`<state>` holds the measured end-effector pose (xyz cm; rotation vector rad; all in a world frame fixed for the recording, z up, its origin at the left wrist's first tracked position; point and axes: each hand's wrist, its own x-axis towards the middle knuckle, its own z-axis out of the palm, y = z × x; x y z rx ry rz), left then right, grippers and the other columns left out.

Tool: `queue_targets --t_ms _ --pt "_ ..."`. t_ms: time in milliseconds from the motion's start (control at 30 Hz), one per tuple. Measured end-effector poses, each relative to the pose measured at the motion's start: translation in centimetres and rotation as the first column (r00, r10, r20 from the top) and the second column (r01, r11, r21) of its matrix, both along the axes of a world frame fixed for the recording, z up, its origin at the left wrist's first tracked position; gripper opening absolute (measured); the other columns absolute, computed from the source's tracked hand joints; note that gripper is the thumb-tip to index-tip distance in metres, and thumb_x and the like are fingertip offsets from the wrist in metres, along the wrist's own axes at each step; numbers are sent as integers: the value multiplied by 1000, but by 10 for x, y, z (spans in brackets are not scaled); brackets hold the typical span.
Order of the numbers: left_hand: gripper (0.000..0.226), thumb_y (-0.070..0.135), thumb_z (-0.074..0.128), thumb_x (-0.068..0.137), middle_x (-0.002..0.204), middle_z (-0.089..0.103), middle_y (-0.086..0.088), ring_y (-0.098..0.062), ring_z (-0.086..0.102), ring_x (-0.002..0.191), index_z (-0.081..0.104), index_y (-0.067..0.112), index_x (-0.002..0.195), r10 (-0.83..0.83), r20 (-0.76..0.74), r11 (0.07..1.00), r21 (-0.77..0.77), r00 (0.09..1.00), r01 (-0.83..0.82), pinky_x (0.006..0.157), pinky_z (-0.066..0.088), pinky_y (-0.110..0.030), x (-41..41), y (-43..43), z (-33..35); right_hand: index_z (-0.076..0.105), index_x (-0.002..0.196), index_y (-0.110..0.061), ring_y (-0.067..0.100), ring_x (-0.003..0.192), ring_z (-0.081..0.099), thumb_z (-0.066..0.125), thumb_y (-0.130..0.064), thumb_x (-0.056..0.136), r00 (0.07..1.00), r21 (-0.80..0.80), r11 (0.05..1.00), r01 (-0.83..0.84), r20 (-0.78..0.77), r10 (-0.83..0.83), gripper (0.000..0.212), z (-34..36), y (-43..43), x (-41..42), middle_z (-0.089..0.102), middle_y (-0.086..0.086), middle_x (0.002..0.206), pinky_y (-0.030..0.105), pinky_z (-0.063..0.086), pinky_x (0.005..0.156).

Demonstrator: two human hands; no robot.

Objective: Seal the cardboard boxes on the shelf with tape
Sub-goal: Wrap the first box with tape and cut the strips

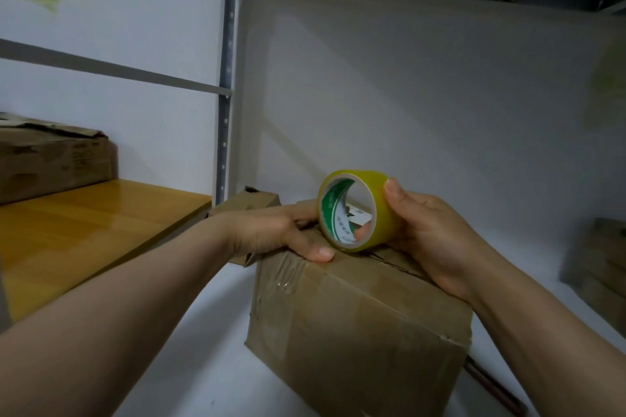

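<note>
Head view: a cardboard box sits near centre on the white shelf. The left hand presses on its top, thumb at the near edge. The right hand grips the yellow tape roll, standing on the top seam. Taping seems to be just starting; next, the roll needs drawing along that seam. A wooden shelf lies left, carrying another box at far left.

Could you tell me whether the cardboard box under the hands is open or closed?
Closed: the cardboard box has its top flaps lying flat, meeting at a seam beside the tape roll.
</note>
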<state>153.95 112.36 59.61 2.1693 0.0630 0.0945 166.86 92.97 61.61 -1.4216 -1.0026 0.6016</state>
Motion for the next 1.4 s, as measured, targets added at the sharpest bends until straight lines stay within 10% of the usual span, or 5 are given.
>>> queue_targets --t_ms 300,633,800,1067,1400 --pt "60 42 68 86 149 45 24 -1 42 138 50 47 142 -22 -30 992 125 999 26 120 28 -36 2 3 0 66 57 -13 15 43 58 64 -40 92 958 235 930 281 -132 -256 44 7 -6 2 57 2 49 29 52 54" --pt "74 62 59 82 162 19 24 -8 8 152 31 55 149 19 -110 944 329 994 19 125 1 -48 7 2 6 62 62 -10 17 39 48 61 -49 89 958 250 927 280 -11 -287 48 -3 -22 10 49 5 45 28 51 50" --pt "60 58 36 101 164 3 24 -1 -22 147 14 50 156 104 -190 749 661 976 48 121 -17 -48 9 -10 18 64 66 -13 21 46 52 64 -62 75 972 232 945 228 -4 -234 50 -5 -25 10 51 6 49 39 51 65" --pt "50 36 30 108 167 6 16 -10 -14 153 21 41 157 122 -116 691 723 986 0 124 -10 -45 2 -44 20 58 78 -9 29 60 49 58 -35 92 989 233 961 147 -48 -139 30 -7 -25 13 50 12 56 39 49 61" --pt "48 65 38 98 152 40 22 -6 35 138 41 52 144 68 27 810 582 997 -71 118 28 -37 3 -64 9 58 66 -16 20 61 51 65 -23 72 980 294 944 148 -171 -100 12 -8 -28 13 50 4 63 44 42 72"
